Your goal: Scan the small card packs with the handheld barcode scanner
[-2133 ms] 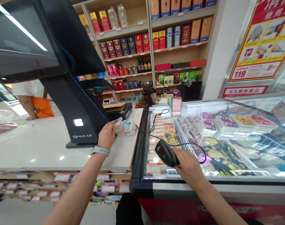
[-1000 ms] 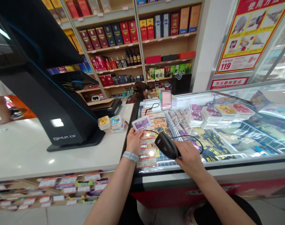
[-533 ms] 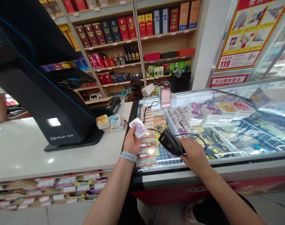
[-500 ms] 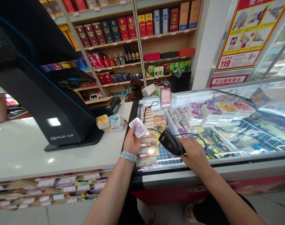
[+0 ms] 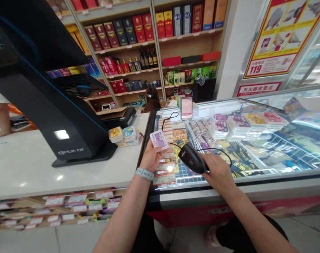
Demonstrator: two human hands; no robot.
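My left hand [image 5: 152,156] is closed round the lower edge of a small flat white pack with a purple label [image 5: 159,140], held over the left end of the glass-topped freezer. A black barcode scanner [image 5: 191,158] sits in my right hand [image 5: 220,173], its head tipped toward the pack but apart from it. My right fingers wrap the handle and are partly hidden. The scanner's cable [image 5: 220,150] loops across the glass. On the counter left of the pack stand short stacks of similar packs with yellow [image 5: 116,133] and blue [image 5: 129,133] labels.
Taller stacks of packs [image 5: 239,123] stand on the freezer's glass to the right. A black checkout terminal [image 5: 70,123] rises from the white counter [image 5: 25,172] at left. Shelves of boxes and bottles [image 5: 120,35] fill the back; a person's head [image 5: 151,100] shows below them.
My left hand has turned the purple-labelled pack and shifted it slightly right and up. The scanner stays nearly where it was. The person's head behind the freezer has moved a little.
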